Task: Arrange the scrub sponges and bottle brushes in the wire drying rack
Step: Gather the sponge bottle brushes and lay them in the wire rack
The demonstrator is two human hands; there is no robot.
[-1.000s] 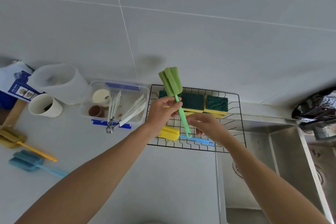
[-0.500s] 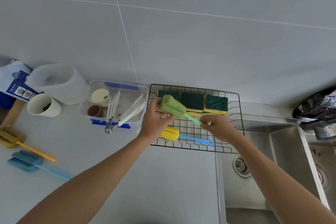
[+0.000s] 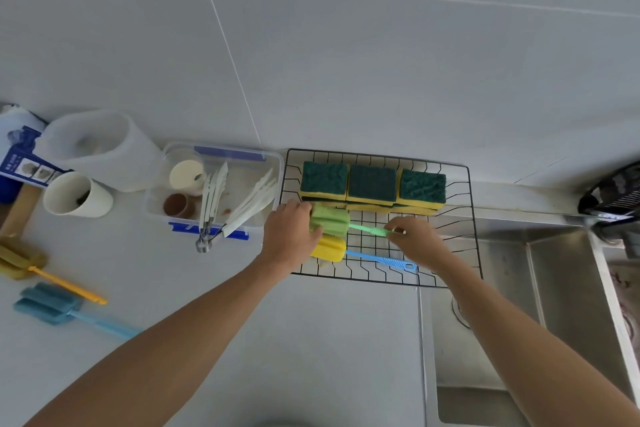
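Head view: a person's 2 bare hands work over a black wire drying rack (image 3: 464, 218) set on a pale counter (image 3: 311, 340) beside a steel sink (image 3: 554, 288). Left hand (image 3: 287, 239) grips the sponge head of 1 green bottle brush (image 3: 330, 222), fingers curled round it at the rack's 9 o'clock side. Right hand (image 3: 415, 243) pinches the far end of that brush's green handle near the rack's centre, so the brush lies roughly level across the wires. Just at 6 o'clock of it, 1 yellow-headed bottle brush (image 3: 329, 248) with a blue handle lies flat in the rack, its head touching the left hand. Along the rack's 12 o'clock edge sit 3 scrub sponges (image 3: 372, 184), green pads up, side by side in a row; yellow edges show beneath them, though whether more sponges lie under cannot be told. Outside the rack, at the counter's 9 o'clock edge, 2 more brushes lie: 1 mustard brush (image 3: 20, 258) with an orange handle and 1 blue brush (image 3: 48, 305). Beside the rack at 9 o'clock stands 1 clear plastic tub (image 3: 221, 149) holding white tongs, with 1 white cup (image 3: 74, 198) and 1 white jug (image 3: 104, 149) further left.
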